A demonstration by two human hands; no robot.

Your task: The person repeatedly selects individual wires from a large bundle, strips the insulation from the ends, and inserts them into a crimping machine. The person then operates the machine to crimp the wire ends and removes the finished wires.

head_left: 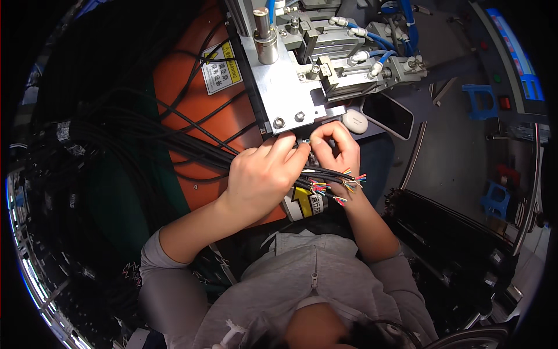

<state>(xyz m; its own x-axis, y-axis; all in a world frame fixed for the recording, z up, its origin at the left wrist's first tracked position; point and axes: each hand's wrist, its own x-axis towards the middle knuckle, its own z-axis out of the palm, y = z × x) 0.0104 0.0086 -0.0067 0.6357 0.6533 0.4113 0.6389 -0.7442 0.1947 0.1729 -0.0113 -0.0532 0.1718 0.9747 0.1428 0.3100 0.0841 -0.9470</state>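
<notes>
Where the left hand (261, 173) covers multicore cables (209, 152), I cannot tell its grip; nor the right hand's (344, 150). Coloured conductors (319, 187) splay rightward

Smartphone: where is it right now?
In the head view, the smartphone lies right of centre, beside the white earbud case, beyond the right hand.

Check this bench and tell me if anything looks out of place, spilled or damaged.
The phone and small white rounded case look somewhat out of place: they lie right beside the metal machine, near the right hand. No spill or obvious damage shows.
</notes>
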